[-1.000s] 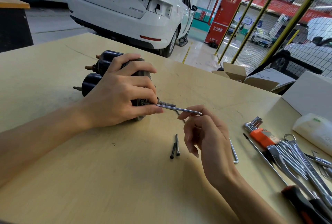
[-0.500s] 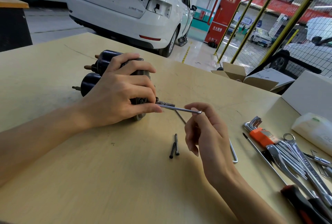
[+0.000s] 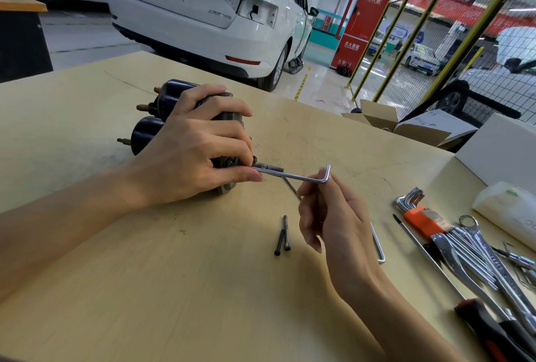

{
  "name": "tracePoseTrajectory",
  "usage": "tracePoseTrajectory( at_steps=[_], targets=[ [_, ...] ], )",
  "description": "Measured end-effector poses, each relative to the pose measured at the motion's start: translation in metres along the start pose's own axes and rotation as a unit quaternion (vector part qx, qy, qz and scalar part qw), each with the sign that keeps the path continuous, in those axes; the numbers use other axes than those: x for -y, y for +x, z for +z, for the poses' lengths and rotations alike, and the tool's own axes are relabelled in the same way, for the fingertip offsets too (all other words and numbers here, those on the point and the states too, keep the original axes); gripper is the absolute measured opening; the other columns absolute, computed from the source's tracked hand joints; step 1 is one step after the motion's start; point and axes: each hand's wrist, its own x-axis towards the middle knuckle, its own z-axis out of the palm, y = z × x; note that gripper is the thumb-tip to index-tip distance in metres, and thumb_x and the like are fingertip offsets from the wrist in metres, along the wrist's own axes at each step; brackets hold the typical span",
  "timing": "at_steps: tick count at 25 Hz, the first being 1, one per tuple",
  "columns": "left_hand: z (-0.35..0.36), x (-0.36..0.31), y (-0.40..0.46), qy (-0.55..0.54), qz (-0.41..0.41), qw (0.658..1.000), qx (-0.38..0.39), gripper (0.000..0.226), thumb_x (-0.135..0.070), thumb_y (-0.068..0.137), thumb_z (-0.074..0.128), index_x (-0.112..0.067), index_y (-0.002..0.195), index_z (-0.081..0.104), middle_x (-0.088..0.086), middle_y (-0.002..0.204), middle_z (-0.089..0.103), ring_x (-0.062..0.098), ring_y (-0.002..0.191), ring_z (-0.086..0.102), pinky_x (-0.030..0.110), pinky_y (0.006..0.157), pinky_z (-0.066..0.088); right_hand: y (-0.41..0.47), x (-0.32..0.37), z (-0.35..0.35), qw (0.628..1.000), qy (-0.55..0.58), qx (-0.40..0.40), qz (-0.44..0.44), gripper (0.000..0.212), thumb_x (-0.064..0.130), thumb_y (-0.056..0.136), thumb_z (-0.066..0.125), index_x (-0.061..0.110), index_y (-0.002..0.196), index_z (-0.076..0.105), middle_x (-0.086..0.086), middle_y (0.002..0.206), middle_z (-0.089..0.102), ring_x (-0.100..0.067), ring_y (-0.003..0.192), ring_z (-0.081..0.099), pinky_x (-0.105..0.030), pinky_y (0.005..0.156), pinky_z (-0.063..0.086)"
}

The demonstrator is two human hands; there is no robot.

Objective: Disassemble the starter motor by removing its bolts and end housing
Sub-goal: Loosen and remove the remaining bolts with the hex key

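Note:
A black starter motor [image 3: 150, 132] lies on its side on the wooden table [image 3: 145, 289]. My left hand [image 3: 191, 153] grips its near end, fingers curled over the housing. A silver L-shaped hex key [image 3: 298, 176] runs from a bolt at the motor's end face out to the right. My right hand [image 3: 333, 213] pinches the key near its bend; the short leg points up. Two dark long bolts [image 3: 283, 234] lie loose on the table below the hands.
Another hex key [image 3: 378, 244] lies behind my right hand. At the right are an orange hex key set [image 3: 420, 216], several wrenches [image 3: 478, 251], a red-black handled tool [image 3: 493, 329], a white bag [image 3: 510, 211], a white box [image 3: 504, 153]. A cardboard box [image 3: 385, 118] sits at the far edge.
My right hand has turned the hex key so that its short leg, hidden in the fingers before, now sticks up. My left hand and the motor have stayed put.

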Motion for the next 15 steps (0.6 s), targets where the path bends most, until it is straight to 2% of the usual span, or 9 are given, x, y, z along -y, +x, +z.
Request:
tracePoseTrajectory(
  at_steps=[9,15],
  targets=[
    [0.0000,-0.0005,-0.0002,0.003,0.000,1.000,0.004,0.025,-0.047,0.086,0.069,-0.024,0.078,0.075,-0.014,0.091,0.072,0.020,0.122,0.056,0.046,0.113,0.025,0.0015,0.0006,-0.0026,0.999,0.043,0.007,0.029,0.053,0.027,0.105,0.035,0.019,0.059,0.061,-0.005,0.048,0.044,-0.017,0.040,0.038,-0.023,0.036,0.028],
    [-0.0004,-0.0010,-0.0003,0.011,0.001,1.000,0.004,0.025,-0.047,0.084,0.072,-0.024,0.077,0.074,-0.013,0.091,0.071,0.021,0.122,0.056,0.047,0.113,0.025,0.0030,0.0002,-0.0021,0.997,0.066,0.028,0.016,0.055,0.046,0.101,0.039,0.021,0.057,0.061,-0.006,0.047,0.042,-0.017,0.039,0.035,-0.023,0.037,0.027]
  ],
)
